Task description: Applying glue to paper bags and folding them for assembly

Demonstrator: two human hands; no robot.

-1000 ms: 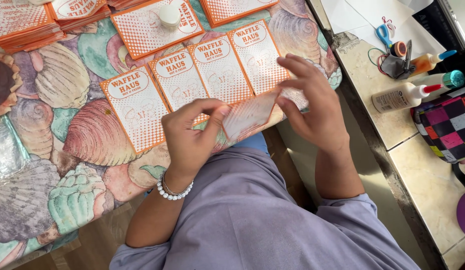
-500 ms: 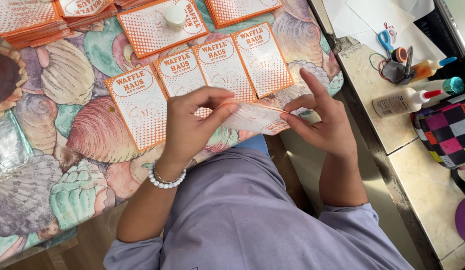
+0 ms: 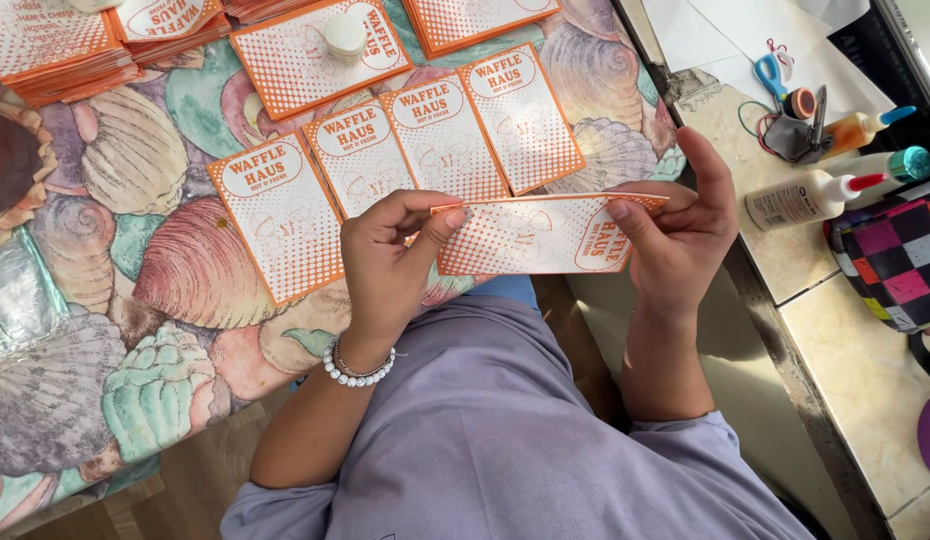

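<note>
1. Since 0.5 s ago, both hands have lifted the orange-and-white dotted card (image 3: 545, 235) higher and turned it long side across; it now sits mid-frame, above the lap, off the table.
2. L hand (image 3: 390, 265): thumb + fingers pinching the card's left end, bead bracelet (image 3: 357, 368) at the wrist.
3. R hand (image 3: 680, 235): thumb + forefinger pinching the right end, other fingers spread upward.
4. Top edge of the card looks folded over, thin flap along it.
5. Behind, upper centre: four matching cards (image 3: 425, 150) in a row on the seashell-print tablecloth (image 3: 135, 300).
6. Upper left: card stacks (image 3: 55, 50).
7. Right side, on the counter: glue bottle (image 3: 810, 197), scissors (image 3: 770, 75), checkered bag (image 3: 900, 260).
</note>
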